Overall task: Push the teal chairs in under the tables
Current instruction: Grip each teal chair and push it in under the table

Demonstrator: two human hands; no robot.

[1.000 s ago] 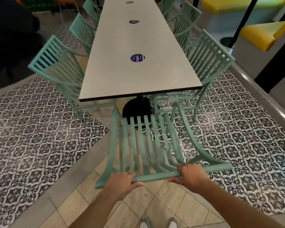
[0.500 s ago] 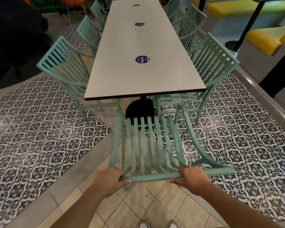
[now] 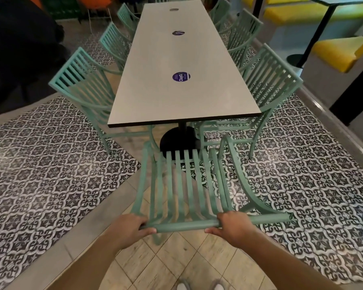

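Observation:
A teal slatted chair (image 3: 189, 185) stands at the near end of a long grey table (image 3: 182, 97), its seat front just short of the table's black round base (image 3: 178, 141). My left hand (image 3: 128, 229) and my right hand (image 3: 233, 227) both grip the chair's top back rail. Along the table's left side stands a teal chair (image 3: 82, 86), with two more behind it. On the right side is another teal chair (image 3: 268, 84), with more beyond it. Those side chairs have their seats partly under the tabletop.
Patterned black-and-white tile flanks a beige tiled strip underfoot. Yellow benches (image 3: 340, 51) and a black table post (image 3: 314, 34) stand at the right behind a low kerb. A dark mass (image 3: 17, 49) fills the upper left. Round purple stickers (image 3: 181, 77) lie on the tabletop.
The chair in my hands has slid forward towards the table end and shifted a little right. My left hand moved along the rail closer to its left end.

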